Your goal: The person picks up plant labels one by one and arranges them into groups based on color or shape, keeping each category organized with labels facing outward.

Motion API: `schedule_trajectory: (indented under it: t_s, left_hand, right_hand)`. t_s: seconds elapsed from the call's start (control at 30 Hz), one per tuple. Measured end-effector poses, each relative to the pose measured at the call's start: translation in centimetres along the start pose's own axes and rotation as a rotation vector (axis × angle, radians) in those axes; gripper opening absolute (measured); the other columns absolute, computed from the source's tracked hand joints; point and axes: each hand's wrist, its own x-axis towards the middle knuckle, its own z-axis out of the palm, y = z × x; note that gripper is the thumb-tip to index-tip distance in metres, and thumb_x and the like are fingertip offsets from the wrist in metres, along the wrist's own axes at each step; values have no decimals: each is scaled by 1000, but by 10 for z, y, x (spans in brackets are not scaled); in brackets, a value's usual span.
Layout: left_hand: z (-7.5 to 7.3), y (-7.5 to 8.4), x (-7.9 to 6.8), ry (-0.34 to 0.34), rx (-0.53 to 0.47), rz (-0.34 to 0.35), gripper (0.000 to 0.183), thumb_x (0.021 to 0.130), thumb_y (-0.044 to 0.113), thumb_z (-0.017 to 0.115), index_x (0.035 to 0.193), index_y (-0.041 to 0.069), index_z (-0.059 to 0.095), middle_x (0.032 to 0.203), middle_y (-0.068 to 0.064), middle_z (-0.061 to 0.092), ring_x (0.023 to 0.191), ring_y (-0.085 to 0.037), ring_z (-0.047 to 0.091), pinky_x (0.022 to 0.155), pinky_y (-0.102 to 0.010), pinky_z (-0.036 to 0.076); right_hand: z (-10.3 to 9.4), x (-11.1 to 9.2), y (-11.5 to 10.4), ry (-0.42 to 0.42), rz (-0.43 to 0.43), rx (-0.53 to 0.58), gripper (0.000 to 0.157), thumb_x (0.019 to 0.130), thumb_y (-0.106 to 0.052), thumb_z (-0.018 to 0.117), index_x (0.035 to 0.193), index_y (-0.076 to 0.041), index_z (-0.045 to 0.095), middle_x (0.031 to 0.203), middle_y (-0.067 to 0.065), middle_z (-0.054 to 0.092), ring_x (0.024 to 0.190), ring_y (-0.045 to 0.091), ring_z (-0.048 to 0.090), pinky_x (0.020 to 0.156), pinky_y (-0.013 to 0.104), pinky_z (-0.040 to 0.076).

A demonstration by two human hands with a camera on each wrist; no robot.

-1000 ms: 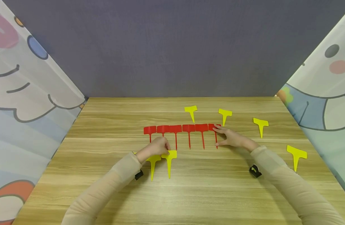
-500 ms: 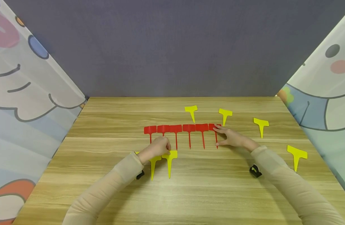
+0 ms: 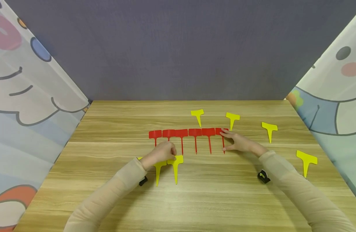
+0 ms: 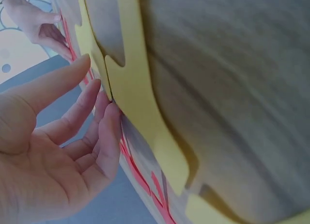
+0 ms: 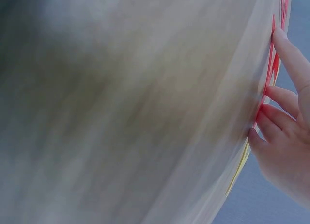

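Note:
My left hand [image 3: 163, 151] pinches the top edge of a yellow T-shaped plant label [image 3: 176, 159], thumb and index fingertips at its head in the left wrist view. Close beside it on the left lies another yellow plant label [image 4: 140, 88], its head partly under my hand in the head view. A third yellow label [image 4: 206, 212] shows at the lower right of the left wrist view. Spread over the rightmost red plant label [image 3: 218, 131], the fingers of my right hand [image 3: 238, 142] touch its head and the thumb lies by its stem.
Several red plant labels [image 3: 195, 132] form a row with heads side by side and stems toward me. Behind and right of it lie scattered yellow labels, one at the back [image 3: 197, 112] and one far right [image 3: 306, 158]. A dark grey panel [image 3: 183, 51] borders the wooden table [image 3: 212, 203].
The stem tip of the yellow label under my left fingers has shifted slightly right. My right hand stays at the rightmost red label.

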Motion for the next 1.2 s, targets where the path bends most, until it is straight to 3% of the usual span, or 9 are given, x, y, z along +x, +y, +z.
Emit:
schedule_trajectory:
  t_s: [0.3, 0.6, 0.9, 1.2]
  left_hand:
    - [-8, -11, -4, -4, -89, 102, 7, 77, 9, 66, 84, 9, 63, 74, 3, 57, 68, -12, 49, 61, -24, 43]
    - [-18, -22, -16, 2, -121, 235, 9, 79, 7, 64, 89, 5, 63, 85, -2, 60, 77, -13, 54, 68, -22, 46]
    - [-27, -36, -35, 49, -133, 278, 14, 79, 11, 65, 92, 5, 62, 89, -1, 60, 81, -15, 54, 70, -24, 48]
    - [-34, -50, -59, 64, -132, 252, 18, 80, 11, 64, 96, 4, 61, 96, -7, 58, 92, -24, 55, 79, -36, 48]
  right_hand:
    - [0, -1, 0, -6, 5, 3, 77, 77, -26, 68, 134, 6, 29, 143, 24, 15, 127, 46, 15, 99, 55, 22]
    - [0, -1, 0, -3, 0, -8, 77, 76, -26, 68, 134, 7, 29, 143, 24, 16, 127, 45, 16, 100, 54, 22]
    - [0, -1, 1, -3, 8, 2, 78, 76, -28, 68, 134, 6, 29, 143, 24, 15, 127, 45, 15, 99, 55, 22]
    - [0, -1, 1, -5, 16, 1, 78, 77, -30, 67, 135, 5, 28, 143, 23, 15, 127, 45, 15, 99, 55, 23]
